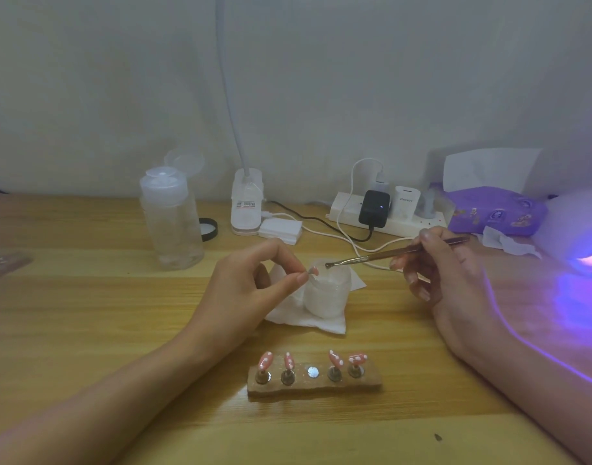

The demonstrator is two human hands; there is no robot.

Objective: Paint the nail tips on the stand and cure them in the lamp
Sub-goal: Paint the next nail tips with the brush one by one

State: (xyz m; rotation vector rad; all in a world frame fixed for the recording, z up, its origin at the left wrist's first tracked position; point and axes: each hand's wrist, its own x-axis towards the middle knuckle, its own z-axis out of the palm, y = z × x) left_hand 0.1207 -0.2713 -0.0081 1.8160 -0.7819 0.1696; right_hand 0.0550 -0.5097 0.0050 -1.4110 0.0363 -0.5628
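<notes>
A brown stand (371,380) lies near the front of the wooden table, with several pink nail tips with white dots (265,360) on metal holders and one bare holder socket (313,372) in the middle. My left hand (244,290) pinches a small pink nail tip (313,271) on its holder above a white jar (324,293). My right hand (445,280) grips a thin dotting tool (381,257), whose ball end sits over the jar's mouth. The curing lamp (576,229) glows violet at the right edge.
The jar stands on a white tissue (308,320). A clear pump bottle (170,219), a black lid (209,229), a desk lamp base (246,206), cotton pads (280,229), a power strip with chargers (385,213) and a purple tissue pack (495,209) line the back.
</notes>
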